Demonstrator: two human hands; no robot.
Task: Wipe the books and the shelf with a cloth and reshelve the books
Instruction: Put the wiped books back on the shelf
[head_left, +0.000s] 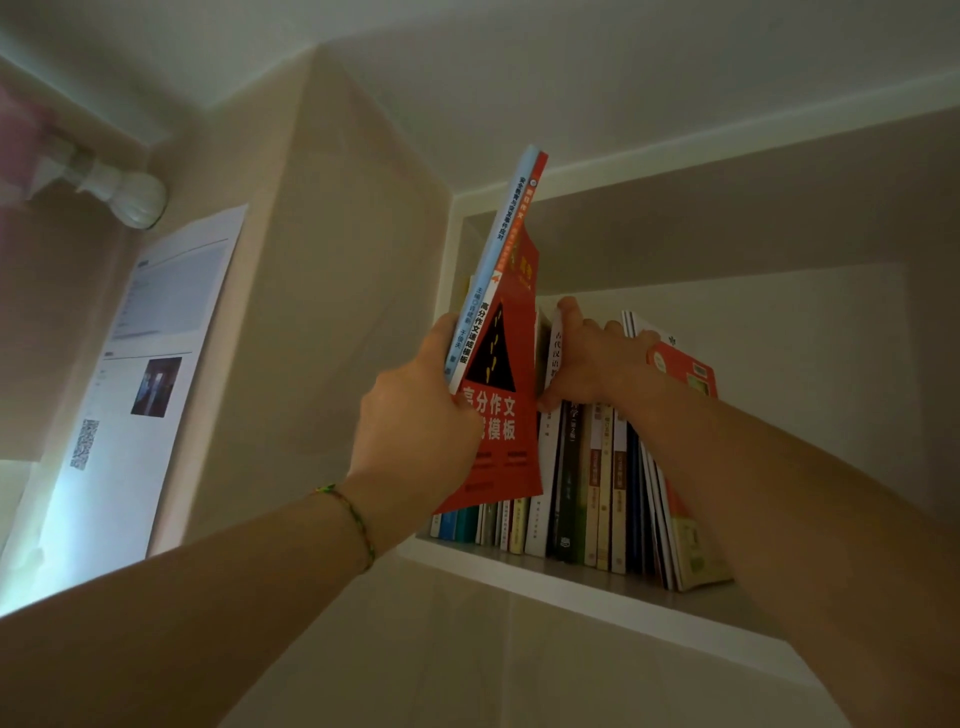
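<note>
The person holds a small stack of thin books (498, 332) up in front of the left end of the shelf (571, 577). There is a red book with big white letters, a blue-edged one and another red one pressed flat together. They stand tall and lean a little to the right, with their tops poking up above the top of the shelf opening. The left hand (415, 415) grips them low down. Its thumb lies along the blue edge on the left side, and the other fingers (462, 415) curl round onto the red cover, so the books sit tight between thumb and fingers.

Just to the right, the right hand (592, 358) reaches into the row of books (587, 493) standing on the shelf. Its fingers are bent over the tops of those books and the thumb presses on a white spine, holding them to the right. There is a narrow gap between this hand and the red cover. A red and yellow book (685, 369) leans beside the wrist.

The left wrist wears a green string bracelet (353, 519). On the wall far to the left hangs a white paper sheet (150, 364) with a small photo and a square code. Above it is a white round knob (135, 200).
</note>
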